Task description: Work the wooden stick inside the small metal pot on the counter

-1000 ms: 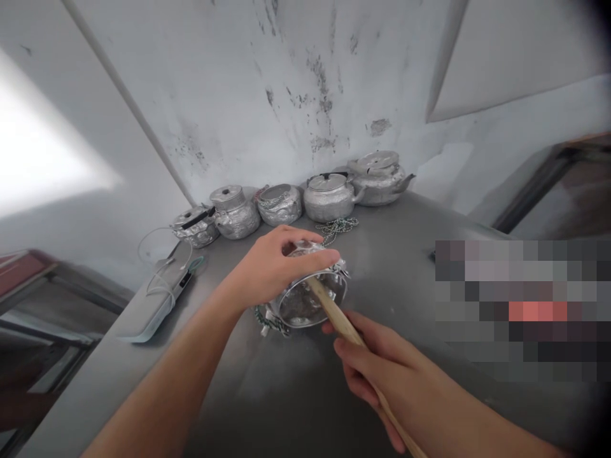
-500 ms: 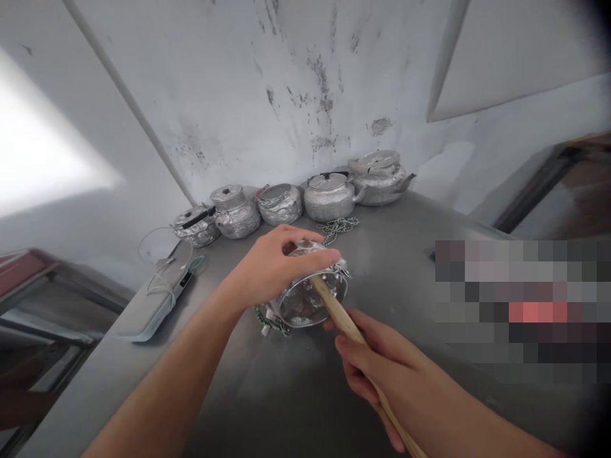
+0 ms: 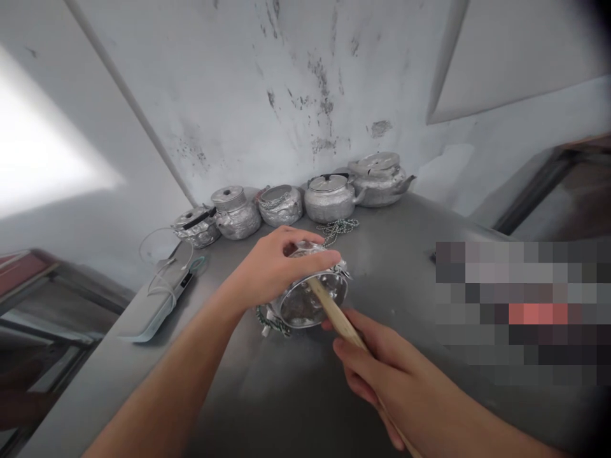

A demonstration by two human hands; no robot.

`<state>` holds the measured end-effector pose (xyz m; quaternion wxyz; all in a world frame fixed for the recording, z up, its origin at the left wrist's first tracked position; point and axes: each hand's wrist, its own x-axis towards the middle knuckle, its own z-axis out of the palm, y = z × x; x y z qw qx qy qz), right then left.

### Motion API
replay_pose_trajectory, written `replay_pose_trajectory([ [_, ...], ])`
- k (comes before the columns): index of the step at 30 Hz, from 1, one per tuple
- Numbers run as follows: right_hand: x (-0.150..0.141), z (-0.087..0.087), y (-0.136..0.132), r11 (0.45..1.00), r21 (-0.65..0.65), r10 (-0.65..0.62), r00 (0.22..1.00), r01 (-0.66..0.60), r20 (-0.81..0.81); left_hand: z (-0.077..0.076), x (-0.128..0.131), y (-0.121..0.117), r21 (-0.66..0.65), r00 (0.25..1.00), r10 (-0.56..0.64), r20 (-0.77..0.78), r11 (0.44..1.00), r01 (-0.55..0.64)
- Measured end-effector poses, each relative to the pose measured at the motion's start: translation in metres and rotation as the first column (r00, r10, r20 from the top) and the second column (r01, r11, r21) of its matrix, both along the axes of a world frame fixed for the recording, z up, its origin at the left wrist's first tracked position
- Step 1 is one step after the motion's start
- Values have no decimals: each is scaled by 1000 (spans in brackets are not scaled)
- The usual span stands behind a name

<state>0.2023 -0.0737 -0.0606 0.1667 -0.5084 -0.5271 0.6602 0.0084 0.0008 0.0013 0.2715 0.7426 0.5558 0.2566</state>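
Observation:
Tilted on its side on the grey table, a dented silver metal pot (image 3: 296, 313) turns its round mouth toward me. My left hand (image 3: 280, 264) is closed over the pot's upper side, thumb near the rim. In my right hand (image 3: 377, 359) I grip a wooden stick (image 3: 341, 320), its far end inside the pot's mouth; the tip is partly hidden there. A green-and-white cord (image 3: 274, 323) is wound at the pot's lower left. Behind the pot lies a loose heap of patterned cord (image 3: 338, 229).
Along the wall stand several dented metal kettles, among them a lidded kettle (image 3: 329, 200) and a larger spouted kettle (image 3: 382, 184). A grey flat device (image 3: 157, 312) with a white cable lies at the table's left edge. The right side is pixelated.
The wooden stick and my right hand have shifted very slightly to the left. My left hand and the pot stay almost in place.

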Motion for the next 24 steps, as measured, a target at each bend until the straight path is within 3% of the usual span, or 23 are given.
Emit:
replay_pose_trajectory([
  [5,3,-5,1,999,18,31,999,-31,19,1,1,0,-3,1000,10,5,1000,-10],
  [11,1,-7,5,999,28,24,997,-22,-72,2,2,-1,-10,1000,12,21,1000,-12],
  [24,1,-6,6,999,30,24,999,-23,-34,2,1,-3,-20,1000,13,19,1000,-12],
])
